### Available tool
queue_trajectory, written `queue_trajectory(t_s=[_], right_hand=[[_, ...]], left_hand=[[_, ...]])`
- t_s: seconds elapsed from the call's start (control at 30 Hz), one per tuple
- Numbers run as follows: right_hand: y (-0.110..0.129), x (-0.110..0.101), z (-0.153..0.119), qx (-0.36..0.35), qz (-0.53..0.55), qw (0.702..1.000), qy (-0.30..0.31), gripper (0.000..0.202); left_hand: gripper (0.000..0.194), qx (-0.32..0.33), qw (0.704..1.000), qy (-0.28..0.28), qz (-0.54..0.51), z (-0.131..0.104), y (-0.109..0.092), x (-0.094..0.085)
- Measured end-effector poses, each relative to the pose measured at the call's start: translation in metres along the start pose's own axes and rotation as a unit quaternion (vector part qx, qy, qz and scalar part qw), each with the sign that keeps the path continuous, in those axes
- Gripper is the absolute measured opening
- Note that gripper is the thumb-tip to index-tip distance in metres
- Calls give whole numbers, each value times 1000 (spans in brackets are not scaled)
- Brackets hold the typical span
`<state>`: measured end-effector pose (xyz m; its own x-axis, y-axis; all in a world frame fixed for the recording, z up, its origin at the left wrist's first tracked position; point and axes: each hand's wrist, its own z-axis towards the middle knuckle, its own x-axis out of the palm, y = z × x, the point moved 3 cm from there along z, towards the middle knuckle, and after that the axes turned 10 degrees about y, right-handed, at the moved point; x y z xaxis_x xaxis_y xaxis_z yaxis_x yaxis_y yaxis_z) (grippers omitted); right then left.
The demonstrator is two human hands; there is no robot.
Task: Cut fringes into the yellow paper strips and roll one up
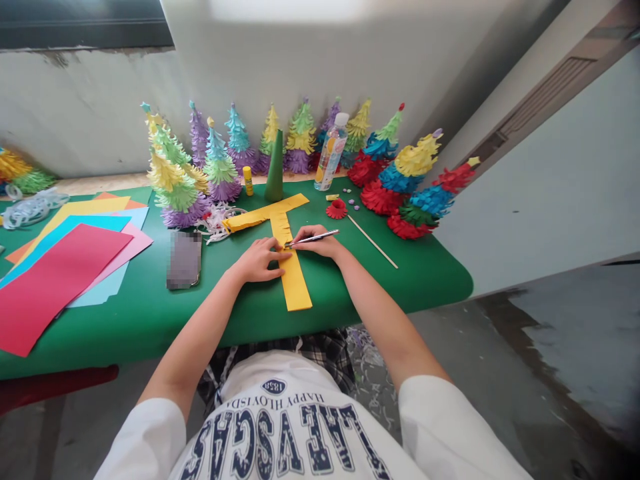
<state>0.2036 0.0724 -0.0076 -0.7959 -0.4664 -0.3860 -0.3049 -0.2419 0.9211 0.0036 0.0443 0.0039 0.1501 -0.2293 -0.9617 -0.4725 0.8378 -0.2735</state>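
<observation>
The left hand's (257, 260) fingers are loosely spread, pressing on the yellow paper strip (296, 287) and gripping nothing visible, presumably to stop it sliding. The right hand's (317, 241) fingers close around a silver pen-like tool (321, 236) low near its tip, likely for fine control. The strip lies flat on the green surface (420, 273), giving firm backing; the green paper cone (275, 170) stands beyond, probably clear of the tool.
</observation>
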Motion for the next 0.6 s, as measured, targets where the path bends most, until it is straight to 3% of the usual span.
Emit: queue_trajectory(t_s=[0.4,0.6], right_hand=[[0,0,1,-6,30,999,-13,24],[4,-11,-5,-8,42,997,-67,23]], left_hand=[[42,12,1000,-8,-8,0,3,0],[42,2,1000,-7,-10,-1,2,-1]])
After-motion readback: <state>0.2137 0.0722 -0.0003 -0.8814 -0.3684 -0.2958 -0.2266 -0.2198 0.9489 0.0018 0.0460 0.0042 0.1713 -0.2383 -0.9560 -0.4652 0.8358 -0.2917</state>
